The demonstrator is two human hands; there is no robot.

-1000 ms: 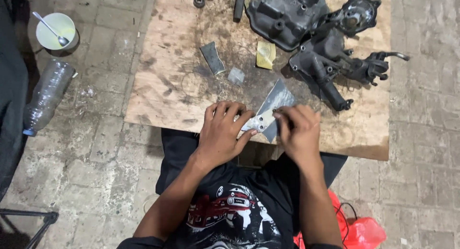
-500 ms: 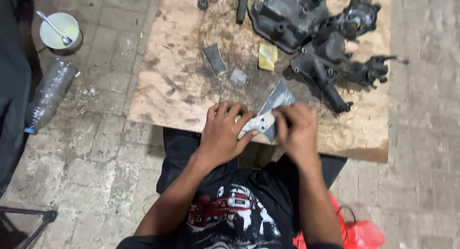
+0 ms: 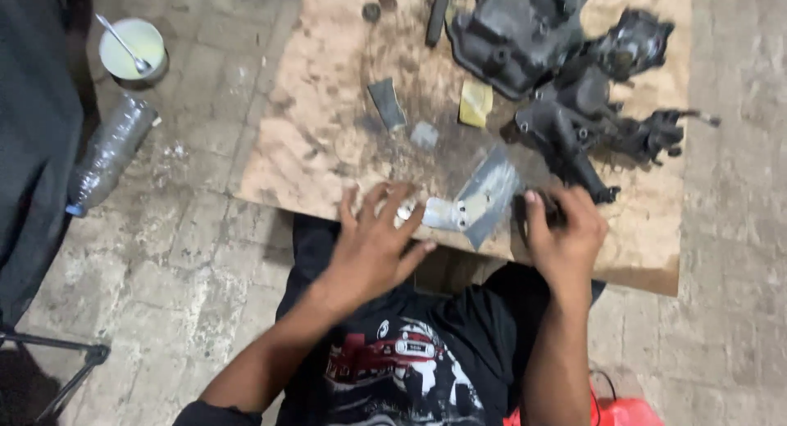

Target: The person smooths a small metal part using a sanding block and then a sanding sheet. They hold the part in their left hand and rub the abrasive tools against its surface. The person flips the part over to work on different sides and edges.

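Note:
My left hand (image 3: 373, 246) lies over the near edge of the stained plywood board (image 3: 328, 147), fingers spread, fingertips touching the left end of a small bright metal bracket (image 3: 443, 214). The bracket rests on a grey abrasive sheet (image 3: 492, 192) on the board. My right hand (image 3: 567, 237) is to the right of the sheet, fingers curled around a small dark object (image 3: 541, 209) that is mostly hidden. It sits just below the dark engine castings (image 3: 574, 118).
A large dark cover (image 3: 512, 32), a yellow pad (image 3: 475, 104) and two grey scraps (image 3: 387, 102) lie on the board. On the paved floor at left are a clear plastic bottle (image 3: 111, 151) and a white cup with a spoon (image 3: 131, 49). A red bag (image 3: 627, 411) is by my right leg.
My right hand has let go of the bracket and moved right to the dark object. My left hand has opened and spread. The view has shifted closer.

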